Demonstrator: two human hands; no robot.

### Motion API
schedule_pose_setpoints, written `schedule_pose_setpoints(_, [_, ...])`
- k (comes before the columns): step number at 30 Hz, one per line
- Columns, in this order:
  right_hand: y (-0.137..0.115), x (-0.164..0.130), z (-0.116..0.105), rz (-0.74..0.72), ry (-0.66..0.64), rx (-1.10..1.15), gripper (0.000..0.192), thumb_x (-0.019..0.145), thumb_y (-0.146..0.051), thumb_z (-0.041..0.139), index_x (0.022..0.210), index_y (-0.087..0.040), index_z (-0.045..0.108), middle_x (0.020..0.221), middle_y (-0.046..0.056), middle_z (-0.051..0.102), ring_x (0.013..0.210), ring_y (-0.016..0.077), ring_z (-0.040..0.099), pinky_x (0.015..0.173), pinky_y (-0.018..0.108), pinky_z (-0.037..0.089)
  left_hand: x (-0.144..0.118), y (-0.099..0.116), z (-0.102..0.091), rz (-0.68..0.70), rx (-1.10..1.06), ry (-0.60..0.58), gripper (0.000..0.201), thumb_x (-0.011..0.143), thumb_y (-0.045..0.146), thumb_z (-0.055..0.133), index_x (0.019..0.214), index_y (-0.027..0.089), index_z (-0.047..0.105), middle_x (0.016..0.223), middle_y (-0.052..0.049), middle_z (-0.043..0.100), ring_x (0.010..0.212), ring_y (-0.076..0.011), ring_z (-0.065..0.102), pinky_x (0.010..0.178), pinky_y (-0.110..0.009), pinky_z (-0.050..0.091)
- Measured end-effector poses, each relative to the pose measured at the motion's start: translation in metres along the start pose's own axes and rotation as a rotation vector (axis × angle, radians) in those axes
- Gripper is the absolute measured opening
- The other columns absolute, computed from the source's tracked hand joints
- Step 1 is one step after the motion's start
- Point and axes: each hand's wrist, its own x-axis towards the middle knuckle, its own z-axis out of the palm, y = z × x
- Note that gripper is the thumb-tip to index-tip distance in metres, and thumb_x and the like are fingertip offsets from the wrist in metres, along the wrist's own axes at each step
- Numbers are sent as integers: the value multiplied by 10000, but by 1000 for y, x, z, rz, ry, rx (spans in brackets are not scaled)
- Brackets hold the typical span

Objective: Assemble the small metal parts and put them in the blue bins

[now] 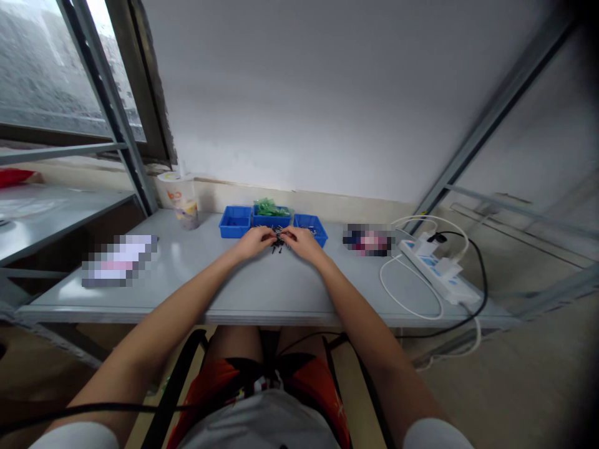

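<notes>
In the head view, a little heap of small dark pieces (279,244), screw-like by the look of it, is spread on the grey surface (276,290), right between the two hands and just in front of the blue trays. The left hand (257,242) and right hand (301,243) are brought in from either side, fingers curled and fingertips nearly together over the heap. Whether anything is actually pinched can't be told, everything's too tiny there.

Handling-wise, the pieces would be judged light, stiff and probably metal, so not much could be broken, but they'd be easily rolled or flicked away. Best taken one at a time, fingertip and thumb, around the middle of the shank if that's what it is.

As for edges: the far side is hemmed in by the left tray (233,232), the middle tray (271,221) with green packets (266,207) piled in it, and the right tray (321,239), which is partly covered by the right hand. More room is left toward the front edge, though pieces could be lost over it. Farther off, the left is limited by a drink cup (185,202) and a blurred-out flat item (120,260), the right by another blurred item (368,241) and a power strip (461,290).
</notes>
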Motion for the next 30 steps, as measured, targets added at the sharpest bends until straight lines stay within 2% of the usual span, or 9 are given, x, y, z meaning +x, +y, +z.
schedule_pose_setpoints(4, [6,-1,2,5,-82,-30,171,877,-249,545,960,-175,675,787,23,672,699,115,567,653,207,356,0,-1,-1,-4,18,33,202,877,272,521,901,147,678,841,-53,632,745,-153,560,704,-258,417])
schedule_pose_setpoints(15, [2,-3,14,-43,-182,-16,153,852,-177,525,880,-160,675,742,6,643,684,112,538,651,208,347,-5,15,-2,82,139,-65,170,871,249,516,916,176,663,886,-48,608,844,-172,565,748,-269,425])
schedule_pose_setpoints(21, [1,-3,16,-43,-180,6,169,858,-192,528,910,-162,686,800,23,669,714,123,552,658,214,351,-5,15,-2,85,159,-64,164,859,249,513,885,168,653,884,-53,609,831,-175,561,733,-269,417])
schedule_pose_setpoints(30, [3,-1,3,-8,-123,-58,159,869,-236,554,925,-178,691,756,12,653,681,111,541,636,209,332,-4,6,-9,-18,168,-38,177,847,270,507,847,172,655,844,-45,627,749,-160,563,650,-246,397])
